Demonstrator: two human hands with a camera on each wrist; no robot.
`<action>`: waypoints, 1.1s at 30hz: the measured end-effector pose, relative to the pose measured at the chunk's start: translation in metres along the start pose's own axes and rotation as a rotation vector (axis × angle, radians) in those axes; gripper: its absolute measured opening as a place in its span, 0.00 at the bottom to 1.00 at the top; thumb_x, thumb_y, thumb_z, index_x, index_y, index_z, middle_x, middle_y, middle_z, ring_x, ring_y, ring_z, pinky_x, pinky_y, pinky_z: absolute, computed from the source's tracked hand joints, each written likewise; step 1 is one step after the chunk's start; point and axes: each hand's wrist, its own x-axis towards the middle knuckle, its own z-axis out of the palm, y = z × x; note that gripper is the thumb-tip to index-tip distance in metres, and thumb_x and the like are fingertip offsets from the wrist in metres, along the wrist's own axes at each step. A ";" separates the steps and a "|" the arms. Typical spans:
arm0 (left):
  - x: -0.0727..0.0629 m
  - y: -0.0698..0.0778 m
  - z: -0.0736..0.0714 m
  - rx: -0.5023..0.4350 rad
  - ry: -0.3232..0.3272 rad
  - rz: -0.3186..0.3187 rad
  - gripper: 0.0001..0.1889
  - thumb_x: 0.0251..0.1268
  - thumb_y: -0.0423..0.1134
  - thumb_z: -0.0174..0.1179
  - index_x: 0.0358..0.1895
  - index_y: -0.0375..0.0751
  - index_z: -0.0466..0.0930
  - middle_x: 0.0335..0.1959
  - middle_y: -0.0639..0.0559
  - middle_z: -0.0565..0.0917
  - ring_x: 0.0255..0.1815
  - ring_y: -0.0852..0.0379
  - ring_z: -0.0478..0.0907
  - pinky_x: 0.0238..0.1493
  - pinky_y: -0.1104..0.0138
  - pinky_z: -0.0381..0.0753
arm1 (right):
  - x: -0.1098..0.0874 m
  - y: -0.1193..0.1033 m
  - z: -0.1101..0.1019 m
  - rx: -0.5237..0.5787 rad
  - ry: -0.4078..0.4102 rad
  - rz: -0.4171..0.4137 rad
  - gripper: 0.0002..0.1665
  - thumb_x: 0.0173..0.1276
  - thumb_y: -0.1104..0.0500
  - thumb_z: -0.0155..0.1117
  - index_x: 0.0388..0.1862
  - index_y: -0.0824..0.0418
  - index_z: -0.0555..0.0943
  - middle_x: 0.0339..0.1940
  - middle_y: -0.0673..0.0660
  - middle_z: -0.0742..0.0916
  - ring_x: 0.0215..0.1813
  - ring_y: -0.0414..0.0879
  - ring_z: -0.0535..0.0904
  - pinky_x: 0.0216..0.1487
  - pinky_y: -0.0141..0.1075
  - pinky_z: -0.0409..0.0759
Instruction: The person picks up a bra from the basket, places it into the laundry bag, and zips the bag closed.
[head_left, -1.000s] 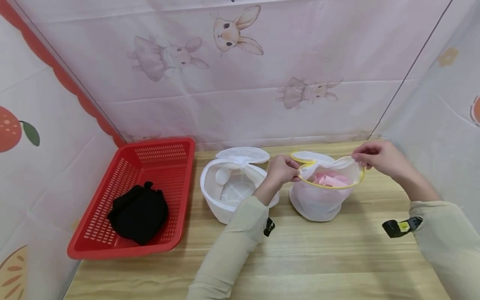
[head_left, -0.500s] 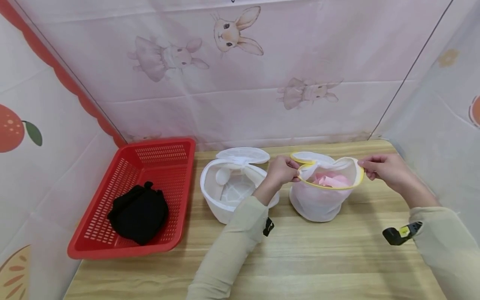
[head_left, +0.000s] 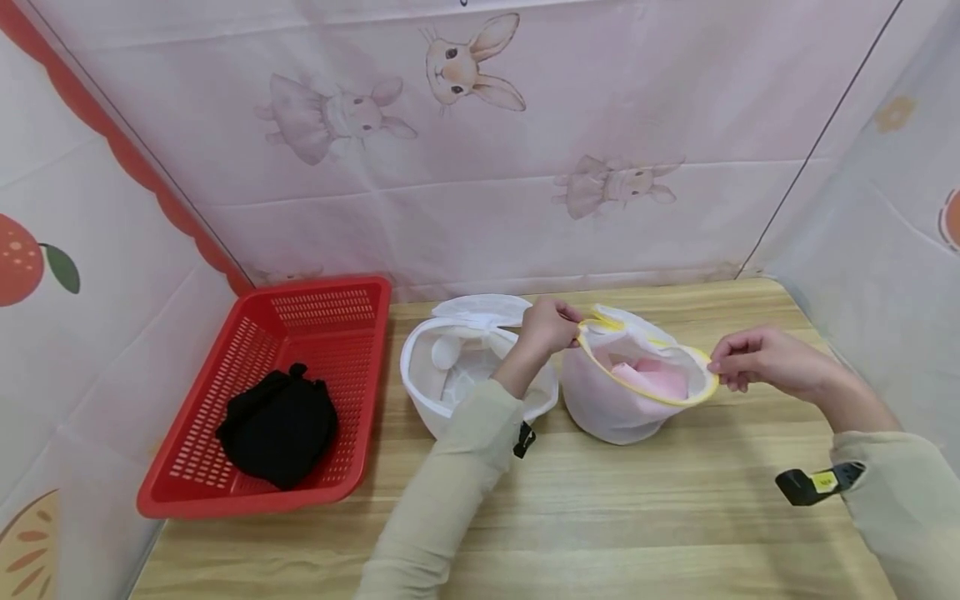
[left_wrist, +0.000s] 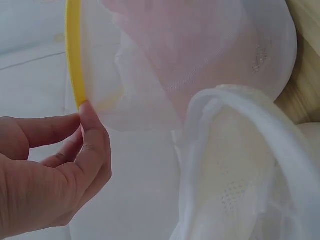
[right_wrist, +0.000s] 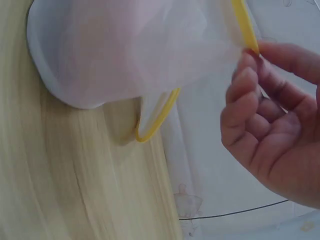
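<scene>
White mesh bag (head_left: 611, 408) now tipped rightward; pink cloth (head_left: 662, 381) inside; hands (head_left: 547, 327) (head_left: 776, 364) pinching yellow rim (left_wrist: 74, 50).

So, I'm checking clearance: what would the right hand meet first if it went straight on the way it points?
The mesh bag: the right hand pinches its yellow rim. Straight on, it would likely press that rim first, then perhaps the pink cloth inside, though depth is unclear.

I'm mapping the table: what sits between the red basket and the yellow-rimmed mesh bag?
The head view shows a white-rimmed mesh bag there, partly hidden by the left hand and sleeve.
</scene>
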 end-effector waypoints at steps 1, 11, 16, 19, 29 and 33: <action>0.000 0.001 -0.002 0.014 -0.004 0.006 0.10 0.48 0.17 0.54 0.31 0.31 0.81 0.22 0.49 0.79 0.14 0.63 0.71 0.20 0.77 0.76 | 0.000 0.001 0.000 -0.006 -0.023 -0.005 0.09 0.67 0.65 0.54 0.33 0.72 0.77 0.24 0.55 0.80 0.25 0.45 0.76 0.25 0.36 0.78; 0.002 0.000 -0.007 0.036 -0.025 -0.008 0.10 0.49 0.17 0.54 0.32 0.31 0.81 0.25 0.47 0.81 0.14 0.63 0.70 0.21 0.77 0.77 | 0.010 0.023 -0.008 0.228 0.206 0.091 0.14 0.70 0.64 0.49 0.28 0.57 0.81 0.25 0.53 0.83 0.25 0.40 0.77 0.27 0.31 0.79; 0.002 0.000 -0.006 -0.002 -0.029 -0.022 0.10 0.48 0.16 0.54 0.30 0.30 0.80 0.21 0.49 0.78 0.14 0.63 0.70 0.19 0.76 0.76 | 0.021 0.040 -0.004 0.282 0.247 0.152 0.14 0.70 0.64 0.51 0.26 0.56 0.80 0.22 0.51 0.82 0.24 0.40 0.77 0.27 0.30 0.79; 0.001 0.001 -0.006 -0.015 -0.027 -0.034 0.09 0.48 0.16 0.54 0.29 0.30 0.80 0.20 0.51 0.76 0.14 0.63 0.71 0.19 0.76 0.76 | 0.028 0.049 -0.001 0.261 0.261 0.196 0.13 0.70 0.61 0.51 0.26 0.55 0.79 0.21 0.49 0.80 0.24 0.39 0.76 0.27 0.30 0.79; 0.000 0.001 -0.006 -0.077 -0.022 -0.064 0.06 0.48 0.17 0.57 0.27 0.28 0.79 0.21 0.48 0.74 0.14 0.62 0.72 0.27 0.71 0.81 | 0.044 0.066 0.010 0.375 0.288 0.241 0.18 0.71 0.54 0.48 0.22 0.45 0.79 0.23 0.45 0.83 0.26 0.36 0.79 0.29 0.31 0.79; -0.001 0.000 -0.007 -0.082 -0.021 -0.067 0.06 0.49 0.17 0.58 0.28 0.28 0.80 0.22 0.48 0.75 0.14 0.61 0.72 0.29 0.69 0.81 | 0.046 0.062 0.013 0.369 0.301 0.268 0.15 0.68 0.47 0.53 0.22 0.44 0.80 0.25 0.44 0.83 0.29 0.35 0.79 0.32 0.31 0.80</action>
